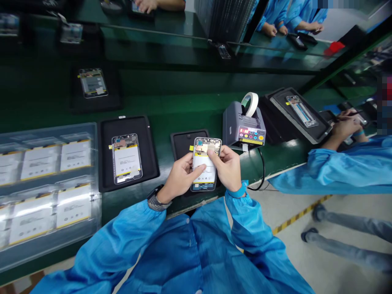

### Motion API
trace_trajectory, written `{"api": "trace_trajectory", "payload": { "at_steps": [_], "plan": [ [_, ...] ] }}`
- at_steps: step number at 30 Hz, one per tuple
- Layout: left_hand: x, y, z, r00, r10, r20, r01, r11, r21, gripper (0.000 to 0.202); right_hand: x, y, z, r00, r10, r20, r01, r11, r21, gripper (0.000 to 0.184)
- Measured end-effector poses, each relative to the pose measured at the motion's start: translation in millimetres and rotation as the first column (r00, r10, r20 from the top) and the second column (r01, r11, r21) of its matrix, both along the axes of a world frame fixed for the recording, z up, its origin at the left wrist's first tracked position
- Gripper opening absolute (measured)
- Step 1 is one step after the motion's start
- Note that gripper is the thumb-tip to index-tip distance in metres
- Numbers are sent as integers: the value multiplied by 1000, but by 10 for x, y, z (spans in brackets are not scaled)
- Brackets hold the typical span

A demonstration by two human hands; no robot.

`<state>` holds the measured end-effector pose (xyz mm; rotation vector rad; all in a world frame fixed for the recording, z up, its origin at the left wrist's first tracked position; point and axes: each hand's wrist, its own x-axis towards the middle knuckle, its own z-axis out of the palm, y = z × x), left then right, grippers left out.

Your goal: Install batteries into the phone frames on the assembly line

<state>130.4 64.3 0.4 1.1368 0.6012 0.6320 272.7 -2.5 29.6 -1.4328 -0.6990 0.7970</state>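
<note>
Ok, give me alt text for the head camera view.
The left hand and right hand hold a phone frame with a battery fitted, over a black mat. Left: a tray of batteries and another phone frame. Right: a tape dispenser and a co-worker's hands.

A long dark green assembly bench (196, 98) runs across the room, with a second stretch of bench (128, 53) beyond a thin metal rail (153, 30), and a dark green steel frame beam (333, 61) slants up at the right. Below lies a pale grey floor (275, 261), marked by a strip of yellow-and-black hazard tape (301, 214). Even overhead light leaves a soft sheen along the bench surface
</note>
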Motion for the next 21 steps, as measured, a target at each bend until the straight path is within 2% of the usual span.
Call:
{"api": "trace_trajectory", "payload": {
  "at_steps": [5, 8, 10, 12, 14, 17, 21],
  "plan": [
    [6, 41, -41, 999, 3, -49, -4, 1000, -31, 58, -56, 88, -96, 1000, -9, -9, 9, 1000, -15, 50],
    [12, 121, -82, 999, -5, -37, 3, 997, -74, 62, 49, -23, -135, 1000, -25, -14, 24, 998, -52, 50],
    [14, 173, -108, 999, 27, -27, -30, 993, -118, 65, 244, -181, -135, 986, -163, 23, 164, 983, -84, 48],
    [13, 206, -126, 997, 79, -24, -82, 983, -163, 67, 514, -344, -119, 931, -362, 53, 366, 926, -98, 46],
    [13, 216, -136, 993, 114, -24, -116, 974, -196, 67, 793, -452, -96, 886, -459, 66, 463, 879, -116, 44],
    [17, 202, -144, 990, 137, -20, -138, 968, -210, 67, 1078, -482, -61, 900, -428, 78, 435, 886, -160, 43],
    [22, 184, -159, 990, 143, -18, -143, 969, -201, 66, 1148, -440, -13, 917, -388, 96, 400, 896, -194, 44]
  ]
}}
